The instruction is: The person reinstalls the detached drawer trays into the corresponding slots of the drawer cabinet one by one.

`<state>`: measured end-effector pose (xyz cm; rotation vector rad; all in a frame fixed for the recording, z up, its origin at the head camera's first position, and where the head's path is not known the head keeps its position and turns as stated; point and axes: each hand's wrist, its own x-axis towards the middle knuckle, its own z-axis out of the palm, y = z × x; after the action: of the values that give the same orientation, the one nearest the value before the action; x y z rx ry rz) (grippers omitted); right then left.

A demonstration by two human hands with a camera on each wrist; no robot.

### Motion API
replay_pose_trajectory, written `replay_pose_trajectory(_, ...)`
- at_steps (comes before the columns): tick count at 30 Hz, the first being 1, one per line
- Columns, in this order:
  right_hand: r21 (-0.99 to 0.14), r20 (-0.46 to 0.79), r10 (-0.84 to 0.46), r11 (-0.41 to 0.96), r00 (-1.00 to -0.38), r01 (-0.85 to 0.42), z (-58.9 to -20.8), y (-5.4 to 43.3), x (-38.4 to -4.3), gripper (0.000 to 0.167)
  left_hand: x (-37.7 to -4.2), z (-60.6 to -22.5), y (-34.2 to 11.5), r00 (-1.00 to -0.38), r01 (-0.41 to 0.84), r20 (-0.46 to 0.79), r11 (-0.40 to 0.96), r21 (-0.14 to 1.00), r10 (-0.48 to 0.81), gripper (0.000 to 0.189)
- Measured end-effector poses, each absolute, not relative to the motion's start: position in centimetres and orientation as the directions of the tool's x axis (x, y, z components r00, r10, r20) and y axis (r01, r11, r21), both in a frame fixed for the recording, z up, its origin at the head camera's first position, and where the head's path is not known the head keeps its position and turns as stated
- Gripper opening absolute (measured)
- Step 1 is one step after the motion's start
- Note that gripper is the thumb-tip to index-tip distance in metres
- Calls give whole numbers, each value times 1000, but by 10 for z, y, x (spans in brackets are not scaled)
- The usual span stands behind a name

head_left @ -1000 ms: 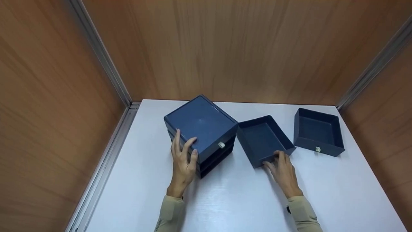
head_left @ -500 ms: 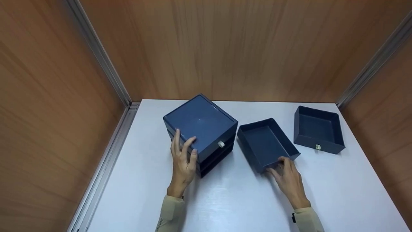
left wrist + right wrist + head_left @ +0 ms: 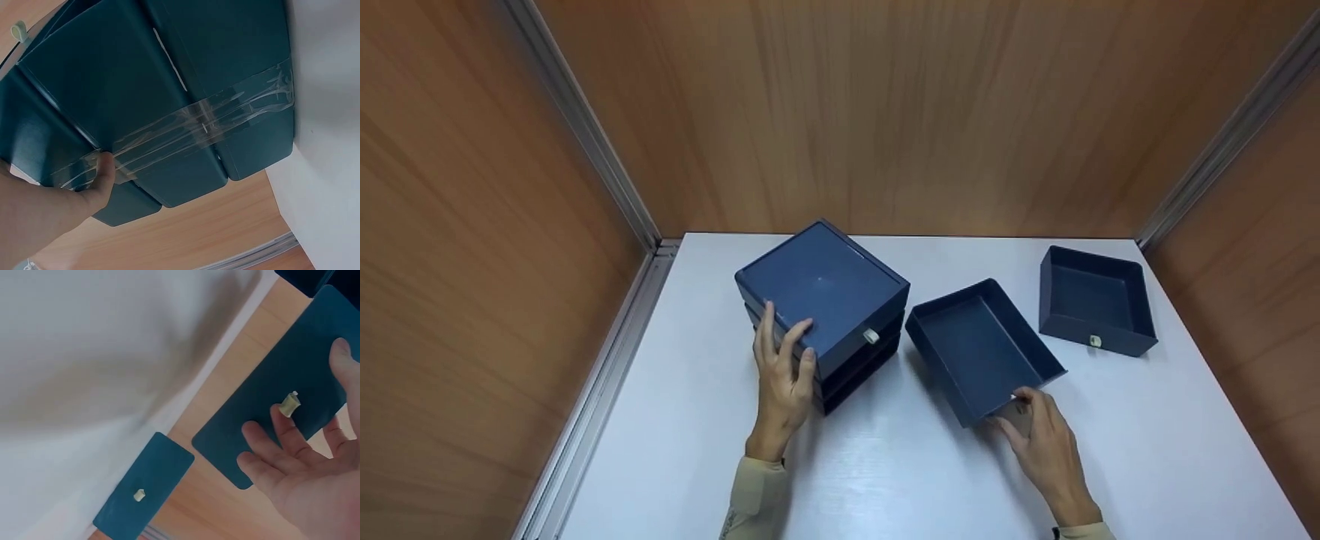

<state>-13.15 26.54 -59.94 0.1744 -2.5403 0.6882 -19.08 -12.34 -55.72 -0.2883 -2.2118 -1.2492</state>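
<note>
Beside cabinet (image 3: pixel 821 281) | drawer (image 3: pixel 979 349) drawn nearer than before | hands — left (image 3: pixel 782 390) spread on cabinet, right (image 3: pixel 1048 448) pinching drawer front

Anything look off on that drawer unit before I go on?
Yes: wrinkled clear tape runs across the side of the drawer unit, bridging the seams between its stacked tiers, which looks like a makeshift fix.

A shallow, rectangular, dark-blue, open-topped drawer (image 3: pixel 976 349) is held at its five-o'clock end by the right hand (image 3: pixel 1050 450). At its nine o'clock, a boxy dark-blue cabinet (image 3: pixel 829 281) is touched by the left hand (image 3: pixel 782 386). At its two o'clock, a second rectangular dark-blue drawer (image 3: pixel 1095 334) is supported by the white table (image 3: pixel 885 480).
</note>
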Motion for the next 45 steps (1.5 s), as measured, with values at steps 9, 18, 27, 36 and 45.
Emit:
replay_pose_trajectory(9, -373, 568, -45, 876, -822, -306, -594, 256, -110, 71, -190, -557, -121, -811, 452, 578, 529, 718, -91, 42)
replay_pose_trajectory(18, -369, 505, -82, 879, -859, -301, -580, 240, -94, 73, -190, -556, -123, -807, 455, 584, 537, 711, -90, 41)
replay_pose_trajectory(27, -380, 456, -135, 865, -880, -329, -578, 226, -87, 70, -193, -557, -122, -801, 458, 591, 540, 706, -93, 42)
replay_pose_trajectory(36, -325, 441, -218, 865, -870, -382, -586, 213, -78, 68, -192, -557, -124, -804, 456, 589, 547, 702, -86, 42)
replay_pose_trajectory(45, -324, 459, -226, 858, -859, -398, -587, 202, -70, 68, -191, -558, -124, -811, 448, 578, 541, 711, -89, 42)
